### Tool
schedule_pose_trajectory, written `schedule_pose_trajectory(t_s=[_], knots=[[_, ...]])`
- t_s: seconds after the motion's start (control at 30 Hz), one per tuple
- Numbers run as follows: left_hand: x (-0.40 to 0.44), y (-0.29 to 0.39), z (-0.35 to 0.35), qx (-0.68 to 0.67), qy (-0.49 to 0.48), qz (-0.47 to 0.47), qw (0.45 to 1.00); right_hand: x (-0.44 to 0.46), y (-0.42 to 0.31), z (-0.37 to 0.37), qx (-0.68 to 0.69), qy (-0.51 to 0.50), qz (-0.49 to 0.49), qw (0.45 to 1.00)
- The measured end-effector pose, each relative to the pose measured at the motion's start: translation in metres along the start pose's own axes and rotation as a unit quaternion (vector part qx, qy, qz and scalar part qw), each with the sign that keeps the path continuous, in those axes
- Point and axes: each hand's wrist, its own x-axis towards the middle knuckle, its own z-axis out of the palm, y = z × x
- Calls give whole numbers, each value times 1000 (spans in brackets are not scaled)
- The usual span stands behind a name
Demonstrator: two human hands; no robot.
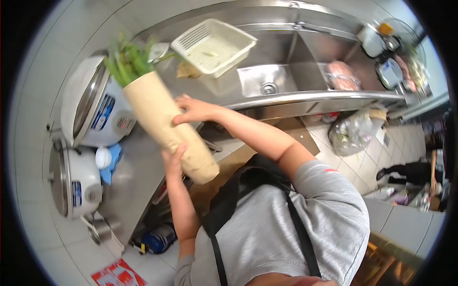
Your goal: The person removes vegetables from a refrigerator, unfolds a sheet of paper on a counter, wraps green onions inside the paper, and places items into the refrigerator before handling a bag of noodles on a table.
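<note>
A long bundle of leafy greens (pixel 128 62) wrapped in tan paper (pixel 155 105) is in front of me, tilted with its green tops pointing to the upper left. Its lower end is fully covered by the paper. My left hand (pixel 173 161) grips it from beneath near that lower end, thumb along the side. Further up, my right hand (pixel 196 110) is closed on the other side, with its thumb pressed on the paper. The leaf tops are blurred, so I cannot tell the exact kind of greens.
A white plastic basket (pixel 214 47) stands on the steel counter beside the sink (pixel 267 78). Two large rice cookers (pixel 107 109) line the left side. Packed pink meat (pixel 342 75) lies in the right basin. A plastic bag (pixel 355 132) is on the floor; another person (pixel 415 172) is far right.
</note>
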Motion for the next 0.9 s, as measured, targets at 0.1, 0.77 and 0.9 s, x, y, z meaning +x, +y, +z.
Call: schedule_pose_trajectory(t_s=[0.1, 0.77, 0.9], knots=[[-15, 11, -13, 32, 36, 26, 998, 23, 36, -59, -207, 98, 66, 971], [-57, 24, 85, -124, 147, 84, 978, -335, 10, -448, 232, 534, -9, 813], [-44, 19, 121, -166, 167, 93, 967, -455, 90, -513, 355, 723, -14, 592]])
